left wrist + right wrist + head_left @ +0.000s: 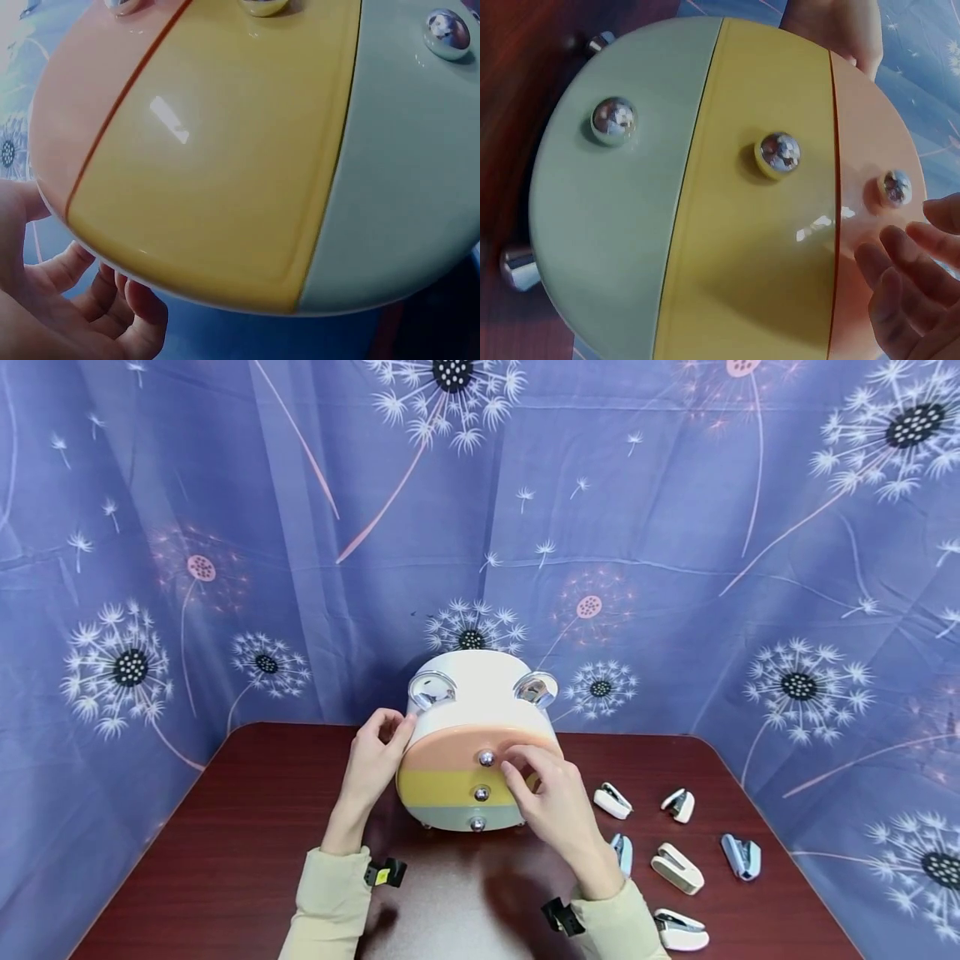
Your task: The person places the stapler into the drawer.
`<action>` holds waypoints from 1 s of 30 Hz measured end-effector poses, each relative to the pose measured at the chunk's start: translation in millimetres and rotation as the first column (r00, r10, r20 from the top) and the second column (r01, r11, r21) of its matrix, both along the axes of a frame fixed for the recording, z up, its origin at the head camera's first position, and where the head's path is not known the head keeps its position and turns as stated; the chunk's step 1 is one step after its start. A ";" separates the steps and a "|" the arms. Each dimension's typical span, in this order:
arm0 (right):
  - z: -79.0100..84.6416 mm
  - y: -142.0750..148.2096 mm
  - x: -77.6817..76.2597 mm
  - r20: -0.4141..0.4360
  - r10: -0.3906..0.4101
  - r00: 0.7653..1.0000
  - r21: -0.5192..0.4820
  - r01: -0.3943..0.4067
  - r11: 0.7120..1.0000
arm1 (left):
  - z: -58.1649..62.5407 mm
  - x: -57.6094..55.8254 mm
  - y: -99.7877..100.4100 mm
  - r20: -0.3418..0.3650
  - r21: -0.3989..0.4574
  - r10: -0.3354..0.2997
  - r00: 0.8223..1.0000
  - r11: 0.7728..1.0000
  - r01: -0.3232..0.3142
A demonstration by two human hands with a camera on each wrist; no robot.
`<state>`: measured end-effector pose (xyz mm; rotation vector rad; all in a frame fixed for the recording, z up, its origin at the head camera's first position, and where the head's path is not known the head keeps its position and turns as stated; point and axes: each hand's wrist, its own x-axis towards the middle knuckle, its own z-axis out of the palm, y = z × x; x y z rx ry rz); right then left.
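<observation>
A small rounded drawer cabinet [480, 693] with a white body and two chrome ears stands on the table. Its front has three drawers: a peach top drawer [442, 747], a yellow middle drawer [225, 150] and a pale green bottom drawer [630, 195], all closed. Each carries a round chrome knob. My left hand [378, 752] rests with bent fingers against the cabinet's left side. Just right of the top knob [895, 187], my right hand [551, 789] hovers before the peach drawer; its loosely bent fingers show apart from the knob in the right wrist view.
Several small staplers lie at the right of the dark red table [285, 827], among them a white stapler [613, 800], a beige stapler [677, 868] and a blue stapler [741, 857]. Another blue stapler [622, 853] is partly behind my right forearm. A patterned blue curtain [360, 610] hangs behind.
</observation>
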<state>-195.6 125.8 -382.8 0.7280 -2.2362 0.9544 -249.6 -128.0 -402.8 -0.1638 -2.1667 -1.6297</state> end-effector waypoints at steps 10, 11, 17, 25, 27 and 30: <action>-10.2 -17.5 -7.7 -0.009 0.079 0.997 -0.121 -0.079 0.990 | -0.6 -0.2 -1.6 0.037 0.023 -0.019 0.999 1.000 0.018; -11.2 -18.7 -8.2 -0.011 0.080 0.997 -0.132 -0.081 0.988 | -0.6 0.3 -1.3 0.039 0.024 -0.021 0.999 1.000 0.020; -17.9 -24.6 -11.2 -0.061 0.034 0.998 -0.143 -0.042 0.989 | -0.7 0.1 1.4 0.040 0.008 -0.028 0.999 1.000 0.027; -22.1 -32.5 -12.3 -0.167 -0.027 0.986 -0.117 0.007 0.993 | -3.1 -1.3 1.7 0.038 0.004 -0.017 0.999 1.000 0.016; -23.1 -34.8 -13.1 -0.199 -0.038 0.979 -0.113 0.015 0.993 | -3.1 -0.6 0.7 0.036 0.002 -0.013 0.999 1.000 0.013; -24.1 -37.2 -13.3 -0.209 -0.053 0.977 -0.114 0.029 0.993 | -2.7 0.4 -0.8 0.035 0.000 -0.009 0.999 1.000 0.009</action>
